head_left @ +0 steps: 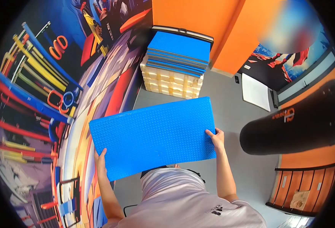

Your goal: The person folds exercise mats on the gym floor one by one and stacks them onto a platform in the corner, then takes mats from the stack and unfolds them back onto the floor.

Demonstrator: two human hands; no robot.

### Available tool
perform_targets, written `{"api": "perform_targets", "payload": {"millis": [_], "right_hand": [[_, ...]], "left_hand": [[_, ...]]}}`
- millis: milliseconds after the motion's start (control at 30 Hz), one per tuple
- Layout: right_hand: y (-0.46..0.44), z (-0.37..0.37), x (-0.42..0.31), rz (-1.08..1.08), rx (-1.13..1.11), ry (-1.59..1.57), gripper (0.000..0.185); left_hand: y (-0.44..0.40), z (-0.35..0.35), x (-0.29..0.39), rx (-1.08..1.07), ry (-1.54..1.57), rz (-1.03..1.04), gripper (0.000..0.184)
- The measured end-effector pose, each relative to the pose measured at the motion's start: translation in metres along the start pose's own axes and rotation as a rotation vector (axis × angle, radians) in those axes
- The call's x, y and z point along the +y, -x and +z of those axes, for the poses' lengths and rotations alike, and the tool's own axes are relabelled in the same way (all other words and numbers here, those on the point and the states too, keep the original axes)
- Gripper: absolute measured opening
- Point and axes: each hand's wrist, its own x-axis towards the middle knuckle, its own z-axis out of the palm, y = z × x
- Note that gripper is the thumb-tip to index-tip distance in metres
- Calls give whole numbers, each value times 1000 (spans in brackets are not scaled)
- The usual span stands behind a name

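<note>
A blue foam mat with a bumpy textured top is held up in front of my body, its right side raised higher than its left. My left hand grips its lower left edge, thumb on the top face and the other fingers largely hidden. On the right edge, my right hand clasps the mat the same way, thumb over the surface. Beyond the mat, a stack of blue and grey mats rests on a pale block base bound with yellowish tape against the wall.
A black punching bag juts in from the right. On the grey floor lies a white board near the orange wall. Mural-covered wall lines the left. A dark slatted rack stands at lower right.
</note>
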Motion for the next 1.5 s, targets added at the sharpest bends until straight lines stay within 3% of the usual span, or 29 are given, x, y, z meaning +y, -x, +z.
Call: {"api": "perform_targets", "payload": {"millis": [133, 233, 267, 367, 633, 733, 833, 933, 1233, 1433, 1500], "right_hand": [[-70, 38, -36, 32, 110, 173, 38], [-115, 54, -42, 67, 170, 94, 37], [-120, 60, -59, 75, 232, 219, 37], [-148, 73, -67, 86, 359, 315, 41], [-257, 93, -46, 212, 524, 317, 47], [-327, 95, -62, 310, 513, 330, 51], [-421, 97, -70, 238, 531, 272, 55], [-523, 88, -104, 161, 547, 296, 55], [-746, 57, -190, 253, 396, 352, 60], [-847, 68, -163, 253, 394, 331, 56], [-866, 72, -156, 342, 347, 450, 64]], "left_hand": [[-115, 44, 9, 28, -114, 69, 50], [-186, 96, 90, -78, -188, 117, 45], [-217, 109, 97, -118, -180, 206, 43], [-289, 156, 123, -240, -209, 95, 44], [-456, 291, 117, -381, -675, 179, 39], [-521, 347, 117, -427, -655, 142, 37], [-564, 416, 136, -284, -748, 192, 36], [-621, 472, 133, -313, -563, 233, 37], [-781, 607, 148, -288, -719, 204, 46], [-863, 686, 151, -308, -822, 51, 48], [-883, 706, 137, -281, -935, 34, 50]]}}
